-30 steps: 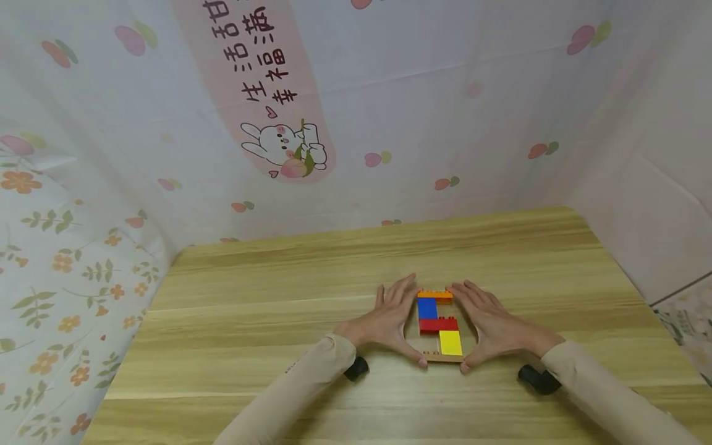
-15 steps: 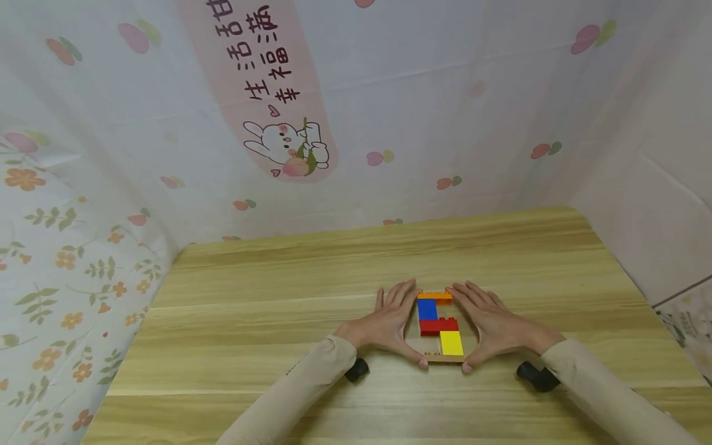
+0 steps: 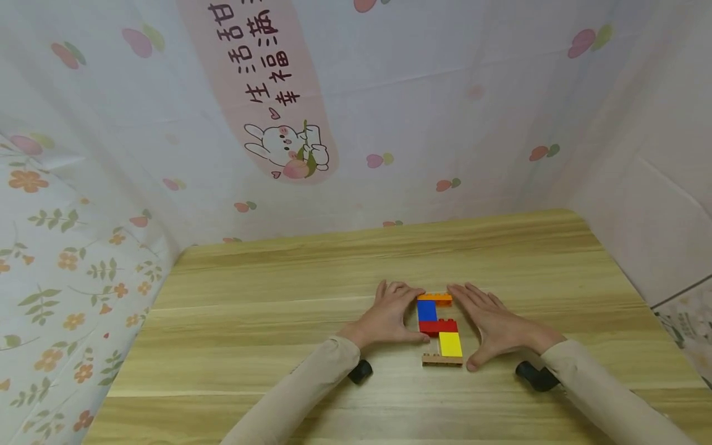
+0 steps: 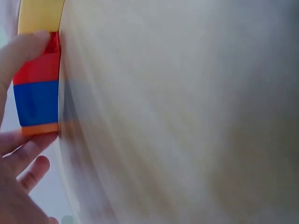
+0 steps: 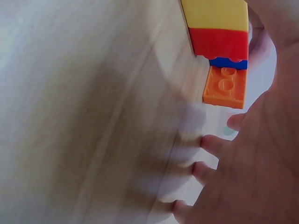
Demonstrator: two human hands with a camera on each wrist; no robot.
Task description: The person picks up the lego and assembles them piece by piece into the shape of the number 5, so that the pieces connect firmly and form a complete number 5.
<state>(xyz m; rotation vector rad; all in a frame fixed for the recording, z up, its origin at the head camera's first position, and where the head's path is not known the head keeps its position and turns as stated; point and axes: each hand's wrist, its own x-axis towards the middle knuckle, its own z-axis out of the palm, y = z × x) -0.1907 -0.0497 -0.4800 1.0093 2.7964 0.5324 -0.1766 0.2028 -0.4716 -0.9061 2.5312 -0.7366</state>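
Linked toy bricks form an S shape on the table in the head view: an orange brick [image 3: 435,298] at the far end, then a blue brick [image 3: 427,311], a red brick [image 3: 438,327], a yellow brick [image 3: 450,344] and a brown brick [image 3: 442,360] nearest. My left hand [image 3: 384,315] pinches part of it. In the left wrist view its thumb lies at the red brick [image 4: 35,68], its finger against the far side of the orange brick [image 4: 39,129]. My right hand [image 3: 497,324] curves around the right side, fingers spread, thumb off the brown brick. The right wrist view shows the hollow end of the orange brick [image 5: 224,88].
A wood-grain tabletop [image 3: 267,296] lies under everything. Behind it hangs a white curtain [image 3: 411,93] with fruit prints, and a floral cloth [image 3: 67,266] at the left. Black wrist pieces [image 3: 360,371] show below both forearms.
The left thumb has moved from the brown brick up to the red brick, and the left fingers have closed in on the orange brick. The right thumb has drawn slightly away from the brown brick.
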